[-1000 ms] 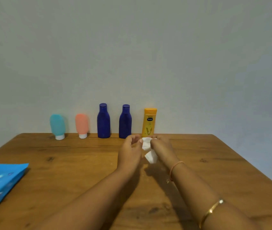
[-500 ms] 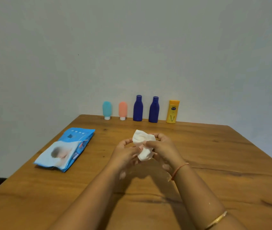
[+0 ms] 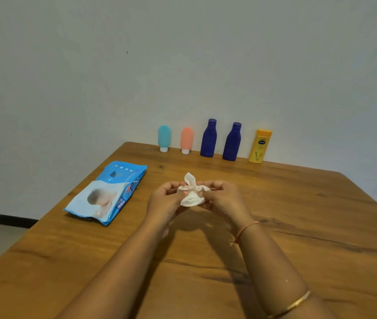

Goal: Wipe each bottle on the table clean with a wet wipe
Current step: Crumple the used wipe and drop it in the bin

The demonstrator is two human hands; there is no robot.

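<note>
A crumpled white wet wipe (image 3: 191, 193) is held above the middle of the wooden table (image 3: 309, 226), pinched from both sides by my left hand (image 3: 165, 201) and my right hand (image 3: 225, 199). Along the far edge against the wall stand several bottles in a row: a teal tube (image 3: 164, 138) on its white cap, a peach tube (image 3: 186, 140) on its cap, two dark blue bottles (image 3: 208, 138) (image 3: 232, 142), and a yellow lotion bottle (image 3: 260, 146) at the right end. The bottles are well beyond my hands.
A blue wet-wipe pack (image 3: 107, 193) lies flat near the table's left edge, left of my hands. The grey wall (image 3: 183, 65) runs right behind the bottles. Floor shows at the lower left past the table edge.
My hands with the wipe have pulled back from the yellow bottle toward the table's middle. The view has swung so the bottles sit farther off and the wipe pack shows fully.
</note>
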